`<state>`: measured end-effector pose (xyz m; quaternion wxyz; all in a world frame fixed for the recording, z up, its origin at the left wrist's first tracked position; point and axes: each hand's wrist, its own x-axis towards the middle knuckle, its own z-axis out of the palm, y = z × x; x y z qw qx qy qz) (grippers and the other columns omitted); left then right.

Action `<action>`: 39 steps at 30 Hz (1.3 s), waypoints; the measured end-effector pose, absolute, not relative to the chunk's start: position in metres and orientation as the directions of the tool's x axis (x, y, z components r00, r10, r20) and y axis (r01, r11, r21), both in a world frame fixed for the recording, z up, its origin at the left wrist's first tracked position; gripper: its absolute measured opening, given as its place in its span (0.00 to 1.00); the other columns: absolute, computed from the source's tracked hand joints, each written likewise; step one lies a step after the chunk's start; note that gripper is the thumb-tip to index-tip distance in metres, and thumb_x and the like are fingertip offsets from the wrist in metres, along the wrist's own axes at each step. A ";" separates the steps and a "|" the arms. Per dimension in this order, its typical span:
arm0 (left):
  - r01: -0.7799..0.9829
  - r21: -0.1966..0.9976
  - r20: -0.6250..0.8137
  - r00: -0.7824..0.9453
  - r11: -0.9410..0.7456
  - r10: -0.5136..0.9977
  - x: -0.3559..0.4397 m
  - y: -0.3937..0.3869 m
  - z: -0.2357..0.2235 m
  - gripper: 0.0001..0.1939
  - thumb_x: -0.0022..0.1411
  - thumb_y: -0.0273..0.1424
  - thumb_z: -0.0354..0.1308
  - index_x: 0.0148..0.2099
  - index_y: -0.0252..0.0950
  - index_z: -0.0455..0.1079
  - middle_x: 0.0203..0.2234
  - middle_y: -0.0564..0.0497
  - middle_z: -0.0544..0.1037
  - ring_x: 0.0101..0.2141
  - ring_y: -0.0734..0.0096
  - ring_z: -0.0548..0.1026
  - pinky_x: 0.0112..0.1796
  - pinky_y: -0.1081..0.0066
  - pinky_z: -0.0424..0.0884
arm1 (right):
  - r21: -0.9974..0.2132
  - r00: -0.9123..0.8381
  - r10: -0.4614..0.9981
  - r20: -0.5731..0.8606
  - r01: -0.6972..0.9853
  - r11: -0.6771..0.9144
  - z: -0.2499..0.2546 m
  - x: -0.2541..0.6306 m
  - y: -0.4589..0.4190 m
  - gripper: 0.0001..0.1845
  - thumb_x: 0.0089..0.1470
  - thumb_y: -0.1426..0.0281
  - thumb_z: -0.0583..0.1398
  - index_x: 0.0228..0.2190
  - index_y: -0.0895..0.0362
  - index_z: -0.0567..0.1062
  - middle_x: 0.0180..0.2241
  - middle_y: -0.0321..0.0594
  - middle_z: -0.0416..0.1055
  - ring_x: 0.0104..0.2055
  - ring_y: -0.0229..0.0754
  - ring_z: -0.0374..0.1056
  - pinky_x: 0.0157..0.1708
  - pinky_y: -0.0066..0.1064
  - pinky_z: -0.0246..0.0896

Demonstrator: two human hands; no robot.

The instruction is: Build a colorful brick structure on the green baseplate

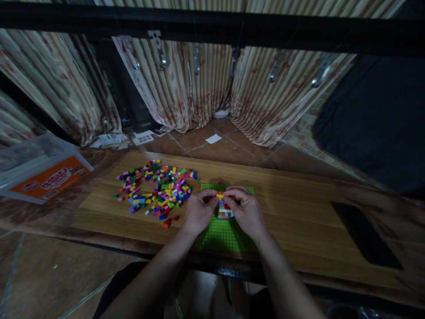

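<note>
A green studded baseplate (221,239) lies on the wooden board in front of me. On it stands a small structure of stacked toy bricks (225,213) in white, orange, purple and other colours. My left hand (198,212) and my right hand (247,212) meet above this structure, fingertips close together. Between them is a yellow brick (219,196), pinched from the left by my left thumb and fingers. My right fingers are closed at its other side and by the top of the stack. They partly hide the structure, so their exact contact is unclear.
Left of the baseplate spreads a loose pile of many-coloured bricks (172,190). A clear plastic box (43,164) with an orange label stands at the far left. A black flat object (365,235) rests on the wooden board (295,212) at right. Striped curtains (186,88) hang behind.
</note>
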<state>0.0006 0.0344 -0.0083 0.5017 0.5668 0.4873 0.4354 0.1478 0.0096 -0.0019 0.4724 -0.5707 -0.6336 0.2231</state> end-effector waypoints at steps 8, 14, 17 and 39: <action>0.151 0.988 0.030 0.089 -0.043 0.996 -0.013 0.041 -0.005 0.06 0.51 0.32 0.61 0.32 0.35 0.75 0.23 0.53 0.76 0.25 0.73 0.71 0.27 0.74 0.66 | -0.933 0.295 0.928 0.225 0.338 0.119 -0.006 0.160 0.013 0.10 0.51 0.63 0.61 0.34 0.54 0.79 0.36 0.41 0.77 0.38 0.44 0.72 0.41 0.37 0.65; 0.188 0.982 -0.018 0.067 0.005 0.998 -0.024 0.047 0.004 0.05 0.51 0.31 0.59 0.31 0.34 0.72 0.20 0.56 0.72 0.23 0.75 0.67 0.26 0.75 0.62 | -0.964 0.349 0.925 0.152 0.260 0.061 -0.008 0.166 0.014 0.12 0.50 0.60 0.62 0.32 0.55 0.79 0.34 0.41 0.78 0.35 0.44 0.73 0.38 0.36 0.66; 0.184 0.983 -0.021 0.095 0.003 0.995 -0.024 0.046 0.005 0.06 0.51 0.32 0.58 0.30 0.34 0.71 0.19 0.55 0.71 0.22 0.75 0.68 0.25 0.75 0.62 | -0.974 0.353 0.928 0.119 0.222 0.040 -0.005 0.165 0.014 0.14 0.49 0.59 0.63 0.32 0.56 0.79 0.33 0.42 0.79 0.34 0.44 0.73 0.36 0.36 0.67; 0.145 0.963 0.189 0.242 -0.228 0.952 -0.002 0.032 0.006 0.07 0.53 0.34 0.64 0.36 0.39 0.79 0.32 0.50 0.79 0.33 0.70 0.75 0.37 0.71 0.70 | -0.994 0.515 0.851 0.103 0.083 0.070 0.014 0.174 0.008 0.13 0.46 0.58 0.64 0.27 0.55 0.79 0.26 0.38 0.77 0.30 0.40 0.70 0.34 0.32 0.64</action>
